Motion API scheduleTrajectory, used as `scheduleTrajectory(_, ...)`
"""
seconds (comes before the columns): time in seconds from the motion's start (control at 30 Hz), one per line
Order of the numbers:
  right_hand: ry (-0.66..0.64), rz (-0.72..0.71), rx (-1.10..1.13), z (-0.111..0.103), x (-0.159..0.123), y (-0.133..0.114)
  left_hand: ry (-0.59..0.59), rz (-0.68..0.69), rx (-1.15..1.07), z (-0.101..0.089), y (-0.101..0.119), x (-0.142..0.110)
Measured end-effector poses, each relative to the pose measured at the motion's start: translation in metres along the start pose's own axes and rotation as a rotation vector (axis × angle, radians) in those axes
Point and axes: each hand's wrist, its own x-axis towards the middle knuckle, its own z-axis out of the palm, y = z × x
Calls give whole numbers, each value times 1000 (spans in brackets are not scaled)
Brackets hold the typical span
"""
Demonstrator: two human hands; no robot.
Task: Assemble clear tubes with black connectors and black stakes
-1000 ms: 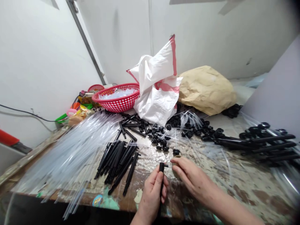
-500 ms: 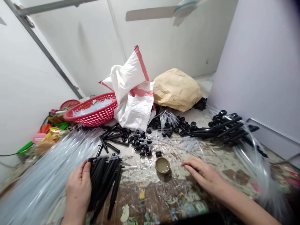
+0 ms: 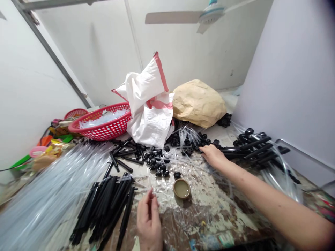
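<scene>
My right hand [image 3: 213, 154] is stretched forward over the table, fingers curled down among the small black caps [image 3: 195, 142] and thin clear tubes [image 3: 183, 157]; what the fingertips hold, if anything, is hidden. My left hand [image 3: 148, 218] hovers near the table's front edge with its fingers loosely apart and nothing in it. It sits just right of a pile of black plastic sticks [image 3: 107, 205]. A small brown dish [image 3: 181, 188] stands between the two hands.
A thick sheaf of clear tubes [image 3: 47, 195] covers the left side. A red basket [image 3: 104, 122], a white sack [image 3: 149, 104] and a brown paper bag [image 3: 199, 103] stand at the back. Long black rods with caps [image 3: 258, 144] lie at the right by a grey wall.
My left hand left the black stick pile and moved right toward the dish. My right hand reached forward from beside the dish to the black caps. The stick held a second ago is gone from my hands.
</scene>
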Motion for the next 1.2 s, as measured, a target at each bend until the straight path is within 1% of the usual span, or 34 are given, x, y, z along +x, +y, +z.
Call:
scheduleTrajectory(0.1, -20, 43, 45, 3, 4, 4, -130, -150, -133, 5, -9, -10)
scheduleTrajectory(0.2, -28, 82, 136, 2, 6, 8, -195, -258, -210, 2, -10, -8)
scheduleTrajectory(0.27, -28, 118, 208, 0, 5, 9, -222, -278, -209, 1, -9, -5)
scheduleTrajectory(0.33, -31, 155, 295, -5, 2, 8, -246, -268, -194, 0, -7, -4)
scheduleTrajectory(0.43, -61, 193, 455, -15, -11, -2, -257, -252, -196, 1, -4, -5)
scheduleTrajectory(0.5, -99, 190, 561, -22, -25, -15, -255, -260, -220, 2, -3, -7)
scheduleTrajectory(0.6, -224, 162, 871, -28, -54, -45, -245, -259, -268, 2, -2, -9)
scheduleTrajectory(0.67, -345, 158, 1094, -26, -75, -69, -253, -229, -315, 2, -2, -10)
scheduleTrajectory(0.7, -401, 156, 1165, -23, -85, -83, -270, -210, -341, 1, -3, -10)
scheduleTrajectory(0.77, -475, 118, 1224, -14, -104, -108, -315, -173, -380, -2, -5, -11)
scheduleTrajectory(0.83, -472, 36, 1206, -3, -118, -130, -341, -144, -362, -4, -9, -11)
scheduleTrajectory(0.87, -458, -3, 1171, 3, -123, -137, -333, -138, -336, -5, -10, -11)
scheduleTrajectory(0.97, -452, -60, 1103, 10, -131, -147, -295, -194, -286, -6, -10, -11)
scheduleTrajectory(1.03, -455, -86, 1107, 7, -133, -141, -298, -274, -334, -5, -5, -11)
scheduleTrajectory(1.07, -428, -100, 1081, 3, -134, -135, -299, -308, -383, -4, -2, -11)
scheduleTrajectory(1.13, -331, -100, 942, -7, -134, -116, -290, -346, -479, -3, 5, -11)
scheduleTrajectory(1.2, -238, -45, 773, -16, -134, -90, -279, -364, -520, -3, 8, -10)
